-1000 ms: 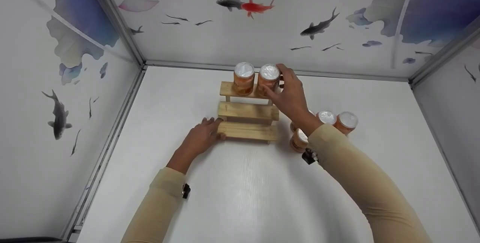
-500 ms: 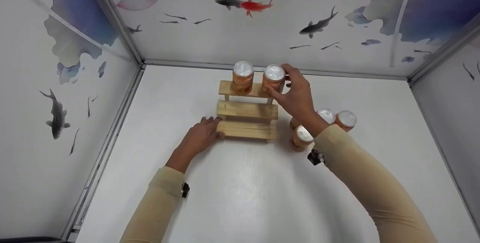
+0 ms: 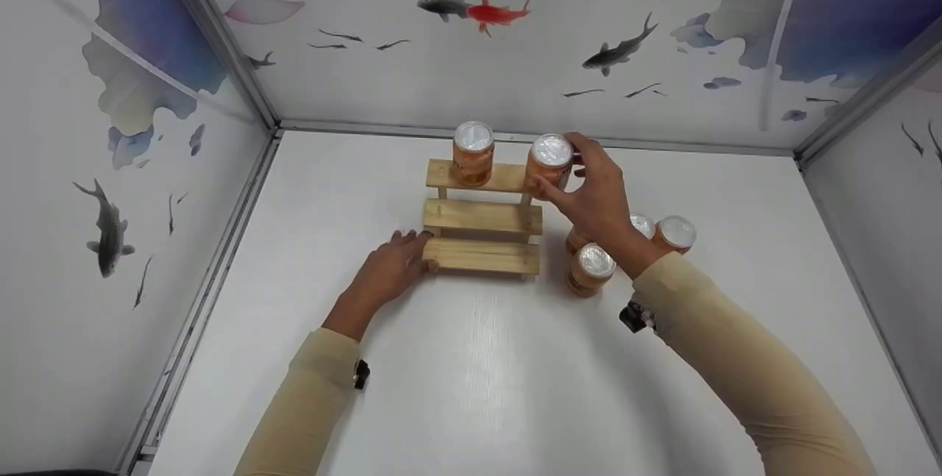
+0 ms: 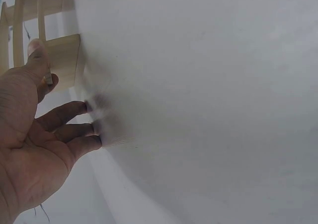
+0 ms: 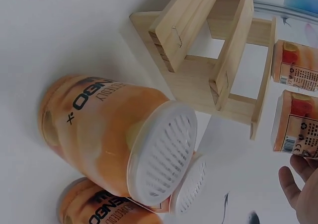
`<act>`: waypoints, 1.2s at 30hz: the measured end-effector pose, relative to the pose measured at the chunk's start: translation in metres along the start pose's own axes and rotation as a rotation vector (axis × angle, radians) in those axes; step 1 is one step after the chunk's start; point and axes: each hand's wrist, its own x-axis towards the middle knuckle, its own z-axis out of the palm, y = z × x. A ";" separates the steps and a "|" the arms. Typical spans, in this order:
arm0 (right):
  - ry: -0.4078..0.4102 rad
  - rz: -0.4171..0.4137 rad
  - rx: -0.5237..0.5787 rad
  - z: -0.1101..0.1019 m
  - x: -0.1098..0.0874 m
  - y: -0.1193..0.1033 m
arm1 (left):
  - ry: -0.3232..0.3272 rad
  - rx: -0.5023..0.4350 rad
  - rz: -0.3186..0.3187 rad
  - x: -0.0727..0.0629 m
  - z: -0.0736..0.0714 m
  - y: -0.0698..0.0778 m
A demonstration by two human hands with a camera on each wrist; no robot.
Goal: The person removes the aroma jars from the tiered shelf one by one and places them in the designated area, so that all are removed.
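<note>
A three-tier wooden rack (image 3: 482, 217) stands near the back wall. My left hand (image 3: 388, 270) pinches the left end of its lowest board between thumb and index finger, while the other fingers touch the table in the left wrist view. An orange printed can (image 3: 473, 156) with a white lid stands on the top board, left of centre. My right hand (image 3: 600, 196) holds a second can (image 3: 550, 167) upright at that board's right end, thumb in front and fingers behind. The held can (image 5: 300, 129) reaches slightly past the board's end; whether its base touches the board I cannot tell.
Several more orange cans stand close together right of the rack, among them a front can (image 3: 591, 270) and a far-right can (image 3: 675, 233), some partly behind my right forearm. White panels printed with fish (image 3: 618, 49) enclose the white table (image 3: 478, 380).
My right hand has moved the held can rightward along the top board, widening the gap to the other can. My left hand stays on the lowest board's end.
</note>
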 end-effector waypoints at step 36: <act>0.020 0.019 -0.059 -0.046 -0.049 0.032 | -0.005 0.001 -0.009 0.001 0.000 0.000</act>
